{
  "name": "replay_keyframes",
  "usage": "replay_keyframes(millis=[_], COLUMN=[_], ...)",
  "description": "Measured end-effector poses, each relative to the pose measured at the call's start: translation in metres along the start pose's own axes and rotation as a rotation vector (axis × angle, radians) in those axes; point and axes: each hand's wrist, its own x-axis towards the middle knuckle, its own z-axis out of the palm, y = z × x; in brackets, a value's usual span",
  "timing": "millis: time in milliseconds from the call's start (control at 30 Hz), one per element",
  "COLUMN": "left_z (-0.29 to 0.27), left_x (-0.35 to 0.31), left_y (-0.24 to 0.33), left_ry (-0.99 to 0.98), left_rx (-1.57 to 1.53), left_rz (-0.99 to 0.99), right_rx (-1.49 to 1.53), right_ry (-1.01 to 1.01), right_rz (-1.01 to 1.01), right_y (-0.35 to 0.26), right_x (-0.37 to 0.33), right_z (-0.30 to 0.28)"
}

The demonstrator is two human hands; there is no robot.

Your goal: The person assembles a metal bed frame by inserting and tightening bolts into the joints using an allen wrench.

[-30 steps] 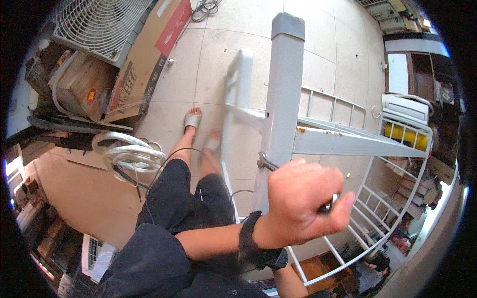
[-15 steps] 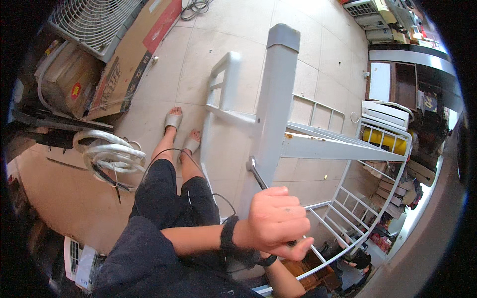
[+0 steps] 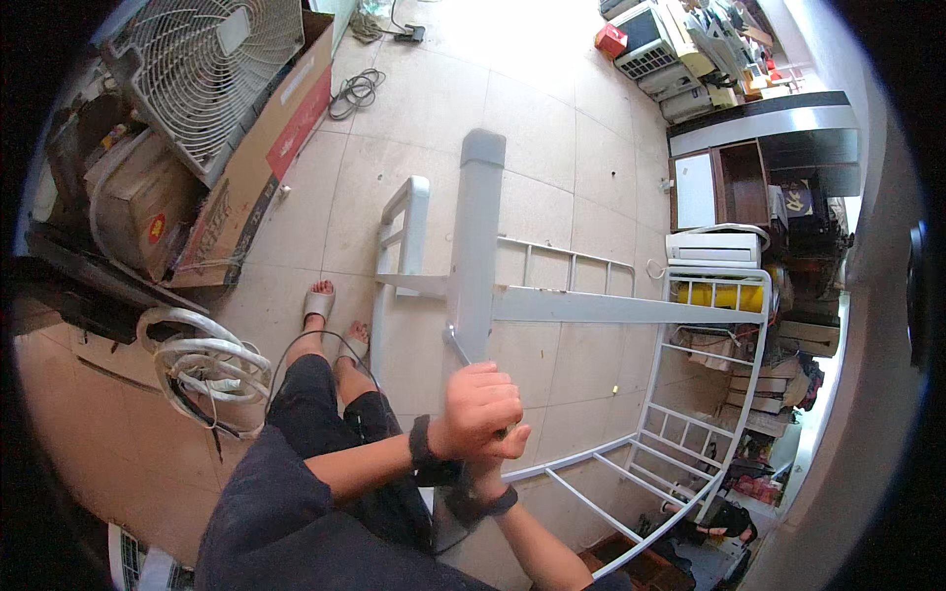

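Observation:
My left hand (image 3: 481, 406) is closed in a fist around the handle of a metal wrench (image 3: 456, 344). The wrench's head sits against the side of a thick pale grey metal post (image 3: 474, 231), at a spot above my fist. A darker grey plastic cap (image 3: 484, 148) covers the post's end. Just below the left fist is my right hand (image 3: 483, 479), with a dark band on its wrist; its fingers are mostly hidden, so its grip is unclear. A long flat rail (image 3: 601, 306) of the metal bed frame runs from the post toward the right.
A white barred end frame (image 3: 744, 394) stands at the right, and a smaller tube frame (image 3: 414, 222) left of the post. A coiled white hose (image 3: 207, 364), a long cardboard box (image 3: 246, 197) and a fan grille (image 3: 222, 69) lie at left. A cable (image 3: 357, 92) rests on the tiled floor.
The view has shifted, so the post appears lower and farther left. More of my right hand shows beneath the left fist. The wrench is still on the post in my left hand.

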Motion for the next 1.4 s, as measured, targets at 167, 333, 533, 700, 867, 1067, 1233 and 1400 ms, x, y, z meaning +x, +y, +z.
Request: replay_keyframes(millis=[167,333,533,700,867,1067,1233,1400], left_z=[0.004,0.000,-0.004,-0.041,-0.133,-0.262,-0.320,-0.261], left_x=[-0.014,-0.027,-0.010,0.083,0.090,-0.100,-0.252,-0.260], left_y=[0.001,0.000,0.004,0.053,0.141,0.179,0.180,0.220], left_ry=[0.017,0.037,0.003,0.226,0.239,-0.066,0.019,-0.082], left_rx=[0.008,-0.005,0.126,0.177,0.058,0.544,0.213,0.145], left_rz=[0.069,0.097,-0.031,-0.233,-0.284,-0.678,-1.262,-1.139], right_rx=[-0.005,0.026,-0.323,-0.279,-0.324,0.226,0.799,0.102], right_ry=[0.101,0.142,0.142,0.178,0.220,0.366,-0.002,-0.375], right_rz=[-0.117,-0.168,-0.268,0.001,0.097,0.101,0.521,0.275], right_y=[0.020,0.019,0.029,-0.030,-0.039,-0.088,-0.146,-0.134], right_x=[-0.003,0.008,0.013,0.018,0.017,-0.104,-0.250,-0.307], right_z=[-0.001,0.006,0.013,0.015,0.010,0.031,0.043,0.060])
